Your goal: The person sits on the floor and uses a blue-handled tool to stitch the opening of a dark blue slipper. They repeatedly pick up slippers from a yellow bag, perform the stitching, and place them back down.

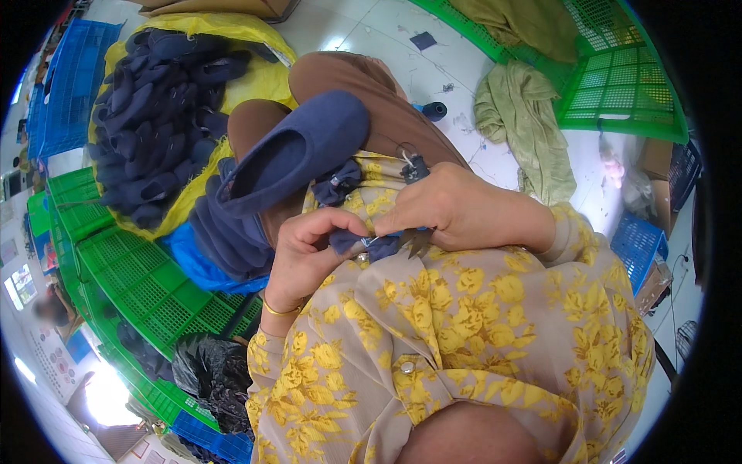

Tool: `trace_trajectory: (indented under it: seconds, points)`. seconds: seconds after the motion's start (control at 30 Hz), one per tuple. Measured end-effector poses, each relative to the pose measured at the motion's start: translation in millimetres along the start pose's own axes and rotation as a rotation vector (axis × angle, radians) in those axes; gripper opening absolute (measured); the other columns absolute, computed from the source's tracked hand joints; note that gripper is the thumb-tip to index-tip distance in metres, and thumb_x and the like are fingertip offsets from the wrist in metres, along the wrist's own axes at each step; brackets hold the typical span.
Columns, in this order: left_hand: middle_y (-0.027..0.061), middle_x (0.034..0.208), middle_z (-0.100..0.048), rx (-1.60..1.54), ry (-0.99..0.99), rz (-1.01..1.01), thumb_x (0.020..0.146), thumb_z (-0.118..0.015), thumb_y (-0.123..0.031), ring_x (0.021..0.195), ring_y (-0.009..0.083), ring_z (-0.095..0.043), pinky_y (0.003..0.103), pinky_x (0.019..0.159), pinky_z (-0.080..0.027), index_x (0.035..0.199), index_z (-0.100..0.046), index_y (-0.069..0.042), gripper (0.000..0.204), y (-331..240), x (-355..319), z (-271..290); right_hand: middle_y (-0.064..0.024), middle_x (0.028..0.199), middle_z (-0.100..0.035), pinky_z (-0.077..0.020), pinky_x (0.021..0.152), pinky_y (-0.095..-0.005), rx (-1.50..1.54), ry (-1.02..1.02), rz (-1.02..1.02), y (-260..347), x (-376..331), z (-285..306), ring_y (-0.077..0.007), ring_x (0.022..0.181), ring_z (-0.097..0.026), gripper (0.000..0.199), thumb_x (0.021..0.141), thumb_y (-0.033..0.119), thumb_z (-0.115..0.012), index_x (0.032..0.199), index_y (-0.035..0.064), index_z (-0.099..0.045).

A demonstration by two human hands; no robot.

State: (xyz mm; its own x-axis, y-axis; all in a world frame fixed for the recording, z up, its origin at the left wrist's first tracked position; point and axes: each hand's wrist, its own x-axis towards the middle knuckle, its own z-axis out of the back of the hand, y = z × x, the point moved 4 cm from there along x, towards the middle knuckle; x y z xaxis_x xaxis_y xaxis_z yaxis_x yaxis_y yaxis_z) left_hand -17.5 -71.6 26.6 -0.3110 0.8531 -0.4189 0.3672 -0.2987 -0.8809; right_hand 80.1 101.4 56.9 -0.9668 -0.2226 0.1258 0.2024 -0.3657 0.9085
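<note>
Left hand: your left hand is curled shut, thumb and fingers pinching a small navy fabric piece at your lap, just against your flowered blouse.
Right hand: your right hand is closed too, fingertips meeting the left on the same scrap; a dark metal tip, perhaps small scissors, shows under it, though I cannot tell for sure.
Where the piece is: held between both hands, in front of your stomach, just below the navy slipper lying across your knee.
How it handles: judged from its folds, the piece is light, soft and limp; it will flop and bunch, not slip. Pinch it close to the edge you are working, with both hands near each other, so it stays taut.
Slipper: soft-walled and light by the look of it, opening turned toward you; it would be best taken by the heel rim or around the toe.
Nearby: more navy fabric is stacked just beside your left knee, and a heap of navy slippers lies on a yellow sheet further left.
Around: green crates on your left, a green crate and a pale green cloth on the floor to your right.
</note>
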Motion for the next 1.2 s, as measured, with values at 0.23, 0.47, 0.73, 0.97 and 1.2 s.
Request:
trace_trajectory:
  seconds: [0.23, 0.47, 0.73, 0.97, 1.2]
  points:
    - [0.0005, 0.093, -0.067, -0.037, -0.02, 0.027, 0.082, -0.064, 0.01, 0.085, 0.0064, -0.06, 0.021, 0.077, -0.049, 0.096, -0.067, 0.002, 0.017, 4.4, -0.2, -2.0, -0.0106, 0.08, -0.067, -0.0518, 0.064, -0.0383, -0.022, -0.018, 0.016, -2.4, -0.3, -5.3, -0.0302, 0.076, -0.066, 0.021, 0.075, 0.001, -0.062, 0.093, 0.0083, -0.068]
    - [0.0008, 0.094, -0.067, -0.022, -0.05, -0.015, 0.084, -0.064, 0.009, 0.085, 0.0067, -0.06, 0.021, 0.077, -0.048, 0.097, -0.067, 0.003, 0.015, 13.0, 3.5, -0.6, -0.0104, 0.08, -0.067, -0.0511, 0.064, -0.0394, -0.005, -0.053, 0.014, -11.2, -0.6, -15.6, -0.0313, 0.076, -0.066, 0.02, 0.075, 0.002, -0.063, 0.093, 0.0081, -0.067]
    - [0.002, 0.096, -0.066, -0.089, -0.072, 0.003, 0.086, -0.065, 0.004, 0.085, 0.0081, -0.062, 0.022, 0.078, -0.05, 0.103, -0.065, 0.002, 0.017, 4.7, 1.7, -1.3, -0.0113, 0.096, -0.069, -0.0519, 0.072, -0.0419, 0.055, -0.037, -0.059, -19.0, -4.1, -10.2, -0.0336, 0.087, -0.065, 0.043, 0.066, -0.009, -0.056, 0.105, 0.0067, -0.064]
    - [0.0019, 0.096, -0.065, -0.071, -0.062, -0.039, 0.088, -0.065, 0.002, 0.085, 0.0074, -0.061, 0.021, 0.077, -0.049, 0.104, -0.064, 0.001, 0.016, 9.1, 0.3, -1.8, -0.0125, 0.094, -0.068, -0.0526, 0.07, -0.0379, -0.001, -0.044, -0.049, -16.8, -4.4, -11.3, -0.0336, 0.083, -0.066, 0.049, 0.061, -0.013, -0.057, 0.105, 0.007, -0.065]
    - [0.0023, 0.087, -0.065, -0.096, -0.114, 0.024, 0.089, -0.065, -0.001, 0.077, 0.0071, -0.061, 0.021, 0.071, -0.05, 0.102, -0.063, 0.002, 0.013, 14.4, 6.0, -2.3, -0.0138, 0.086, -0.063, -0.0495, 0.068, -0.0421, -0.011, -0.003, -0.175, -24.3, 0.2, -22.2, -0.0361, 0.082, -0.063, 0.032, 0.075, -0.004, -0.055, 0.105, 0.0078, -0.058]
